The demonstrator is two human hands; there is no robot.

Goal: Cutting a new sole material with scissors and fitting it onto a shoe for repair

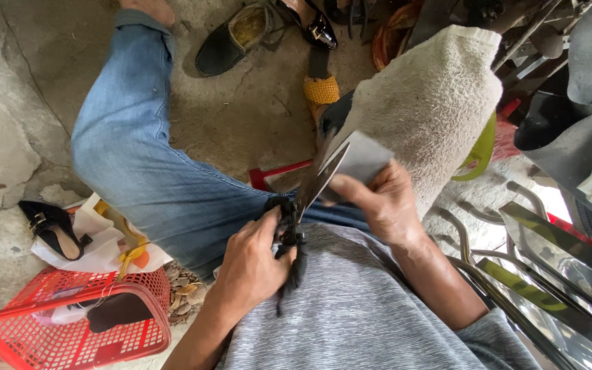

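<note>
My left hand grips the black wrapped handle of a large pair of shears held against my lap, blades pointing up and away. My right hand pinches a flat grey sheet of material that sits between the blades. A thick off-white towel covers my right knee just behind the sheet. My left leg in blue jeans stretches out over the concrete floor.
A red plastic basket stands at lower left with a black heeled shoe and white paper beside it. More shoes lie at the top. Metal bars and a green strip crowd the right side.
</note>
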